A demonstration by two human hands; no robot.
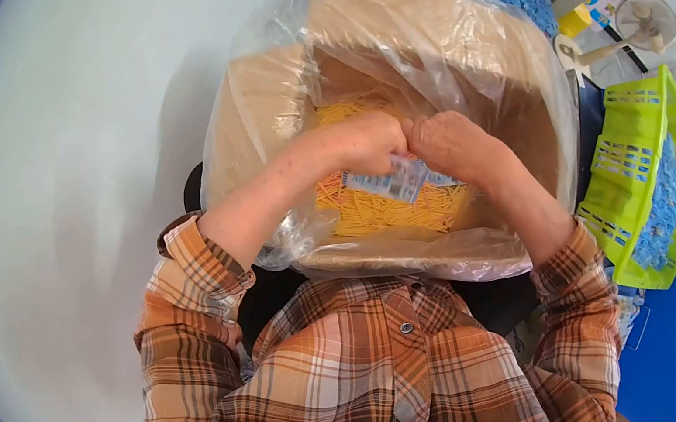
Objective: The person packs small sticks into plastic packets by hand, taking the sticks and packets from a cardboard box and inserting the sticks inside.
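In a room with white fan [646, 21] and green basket [622, 153], gripping a printed packet [391, 185] with left fingers [394, 142] and right fingers [420, 136] drawn close together, over yellow sticks [374, 214] in a plastic-lined carton [386, 13].

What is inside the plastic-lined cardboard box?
Thin yellow sticks lie inside. Printed plastic packaging, the left hand and the right hand block part of them from view; anything beneath or deeper is hidden.
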